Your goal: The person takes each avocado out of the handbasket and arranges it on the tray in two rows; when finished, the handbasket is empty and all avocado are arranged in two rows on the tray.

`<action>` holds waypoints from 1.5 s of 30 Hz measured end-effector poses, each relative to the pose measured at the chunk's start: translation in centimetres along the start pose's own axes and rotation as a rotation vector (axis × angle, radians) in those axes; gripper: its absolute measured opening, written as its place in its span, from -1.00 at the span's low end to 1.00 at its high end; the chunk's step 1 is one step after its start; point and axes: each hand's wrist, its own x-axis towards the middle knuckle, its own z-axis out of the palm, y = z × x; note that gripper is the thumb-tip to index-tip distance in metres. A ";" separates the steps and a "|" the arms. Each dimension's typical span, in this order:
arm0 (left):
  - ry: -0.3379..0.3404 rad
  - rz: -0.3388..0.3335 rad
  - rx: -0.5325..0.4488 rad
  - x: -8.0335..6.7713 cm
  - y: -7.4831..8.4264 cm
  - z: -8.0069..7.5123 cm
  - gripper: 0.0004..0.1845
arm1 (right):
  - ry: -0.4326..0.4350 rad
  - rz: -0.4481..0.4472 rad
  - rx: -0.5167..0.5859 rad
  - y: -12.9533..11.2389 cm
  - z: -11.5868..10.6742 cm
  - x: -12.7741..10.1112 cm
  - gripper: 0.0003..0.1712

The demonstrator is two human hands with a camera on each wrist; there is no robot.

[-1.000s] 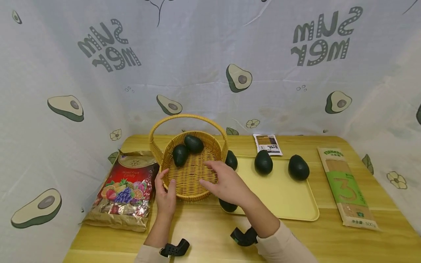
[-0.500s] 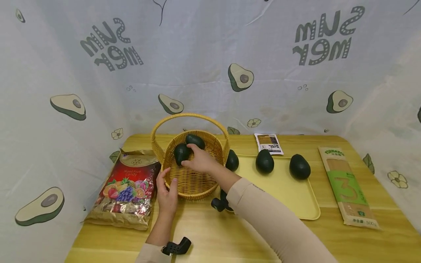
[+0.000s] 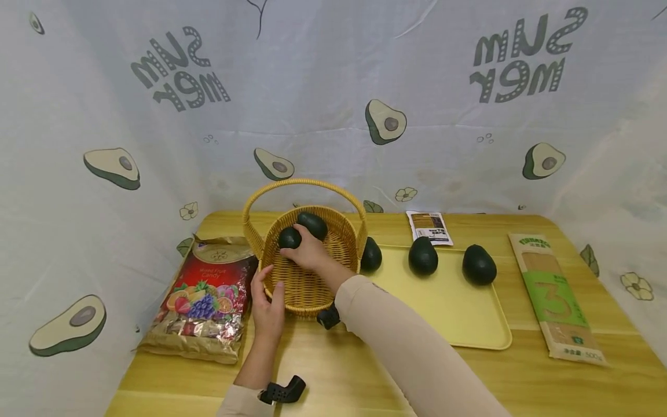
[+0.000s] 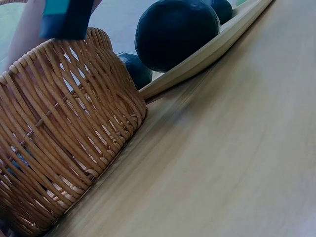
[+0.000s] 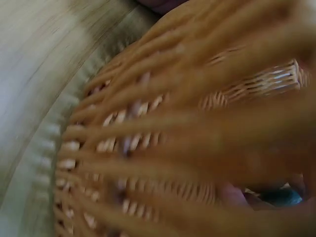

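Note:
In the head view a yellow wicker basket with a tall arched handle stands on the table. My left hand holds its front-left rim, thumb at the inner side. My right hand reaches inside and grips a dark green avocado, its fingers and thumb at the fruit's right side. Behind it another avocado lies against the back wall. The right wrist view is filled by blurred basket weave, with a bit of avocado showing through. The left wrist view has the basket's outer side.
A pale yellow tray with several avocados sits right of the basket. A red and gold candy bag lies to the left. Further right is a noodle pack, and a small white packet lies at the back.
My right hand has moved left and deeper into the basket and taken hold of the left avocado, which has shifted slightly. The left hand stays at the rim.

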 end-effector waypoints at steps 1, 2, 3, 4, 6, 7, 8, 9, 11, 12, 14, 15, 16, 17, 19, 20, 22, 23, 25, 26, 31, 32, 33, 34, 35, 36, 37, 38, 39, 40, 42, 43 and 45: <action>0.001 0.001 -0.003 0.0 0.0 0.1 -0.57 | 0.014 -0.001 0.001 0.0 0.2 0.1 -0.12; 0.002 0.002 -0.004 0.0 -0.1 0.1 -0.57 | 0.029 -0.004 0.003 0.1 0.3 0.1 -0.15; 0.003 0.004 -0.004 0.0 0.0 0.2 -0.57 | 0.043 -0.008 0.003 0.1 0.4 0.2 -0.18; 0.005 0.007 -0.004 0.0 0.0 0.3 -0.56 | 0.056 -0.011 -0.001 0.1 0.6 0.2 -0.21; 0.010 0.011 0.004 0.0 0.1 0.4 -0.56 | 0.076 -0.018 -0.004 0.1 0.8 0.2 -0.26; 0.014 0.012 0.006 0.1 0.1 0.4 -0.56 | 0.078 -0.016 -0.001 0.0 0.8 0.2 -0.28; 0.017 0.010 0.008 0.0 0.1 0.4 -0.56 | 0.079 -0.016 -0.002 0.0 0.9 0.2 -0.28; 0.019 0.008 0.011 0.0 0.1 0.3 -0.57 | 0.078 -0.013 -0.005 0.0 0.9 0.1 -0.28; 0.020 0.002 0.011 0.0 0.1 0.3 -0.57 | 0.073 -0.005 -0.014 0.1 0.9 0.1 -0.24; 0.019 -0.001 0.009 0.0 0.1 0.3 -0.58 | 0.071 -0.001 -0.017 0.1 0.9 0.0 -0.22; 0.014 -0.009 0.005 -0.1 0.1 0.3 -0.58 | 0.072 0.009 -0.017 0.3 0.8 -0.1 -0.18; 0.010 -0.013 0.004 -0.1 0.1 0.3 -0.58 | 0.075 0.015 -0.016 0.4 0.7 -0.2 -0.17; 0.005 -0.017 0.003 -0.1 0.1 0.4 -0.58 | 0.077 0.020 -0.014 0.5 0.7 -0.2 -0.17; 0.002 -0.022 0.002 -0.1 0.1 0.4 -0.57 | 0.079 0.024 -0.007 0.6 0.6 -0.2 -0.16; -0.003 -0.026 -0.004 0.0 0.1 0.4 -0.56 | 0.080 0.030 -0.001 0.9 0.5 -0.3 -0.16; -0.006 -0.027 -0.004 0.0 0.1 0.4 -0.56 | 0.080 0.031 0.005 1.0 0.4 -0.4 -0.16; -0.006 -0.024 -0.009 0.0 0.1 0.4 -0.55 | 0.072 0.029 0.010 1.1 0.2 -0.6 -0.15; -0.006 -0.019 -0.013 0.0 0.1 0.5 -0.55 | 0.069 0.024 0.016 1.1 0.1 -0.7 -0.15; -0.003 -0.013 -0.016 0.1 0.1 0.5 -0.55 | 0.059 0.013 0.019 1.1 -0.3 -0.9 -0.15; -0.001 -0.012 -0.016 0.1 0.1 0.4 -0.55 | 0.052 0.008 0.021 1.1 -0.5 -1.1 -0.15; 0.004 -0.030 -0.014 0.0 0.1 0.3 -0.56 | 0.010 -0.010 0.018 1.0 -1.6 -2.0 -0.15; 0.005 -0.036 -0.012 0.0 0.2 0.2 -0.56 | 0.003 -0.012 0.017 1.0 -1.8 -2.1 -0.14; 0.005 -0.039 -0.011 0.0 0.2 0.2 -0.56 | -0.001 -0.016 0.015 0.9 -2.0 -2.3 -0.14; 0.004 -0.042 -0.009 0.0 0.2 0.1 -0.56 | -0.004 -0.022 0.014 0.8 -2.3 -2.5 -0.14; 0.003 -0.044 -0.007 0.0 0.2 0.1 -0.56 | -0.009 -0.024 0.016 0.8 -2.5 -2.6 -0.14; 0.002 -0.041 -0.006 0.1 0.2 0.0 -0.56 | -0.011 -0.028 0.016 0.7 -2.7 -2.8 -0.14; 0.002 -0.037 -0.005 0.1 0.2 0.0 -0.56 | -0.012 -0.032 0.016 0.6 -3.0 -3.0 -0.14; -0.001 -0.032 -0.007 0.1 0.1 -0.1 -0.56 | -0.011 -0.034 0.013 0.5 -3.2 -3.2 -0.13; -0.003 -0.028 -0.006 0.1 0.1 -0.1 -0.56 | -0.012 -0.035 0.015 0.4 -3.3 -3.3 -0.13; -0.006 -0.023 -0.009 0.2 0.1 -0.1 -0.56 | -0.010 -0.035 0.019 0.4 -3.5 -3.5 -0.14; -0.008 -0.017 -0.011 0.1 0.0 -0.1 -0.56 | -0.007 -0.034 0.023 0.3 -3.9 -3.9 -0.14; -0.007 -0.018 -0.012 0.1 0.0 -0.1 -0.56 | -0.008 -0.034 0.024 0.3 -4.1 -4.1 -0.14; -0.005 -0.022 -0.012 0.1 0.1 -0.1 -0.57 | -0.012 -0.033 0.023 0.2 -4.5 -4.6 -0.14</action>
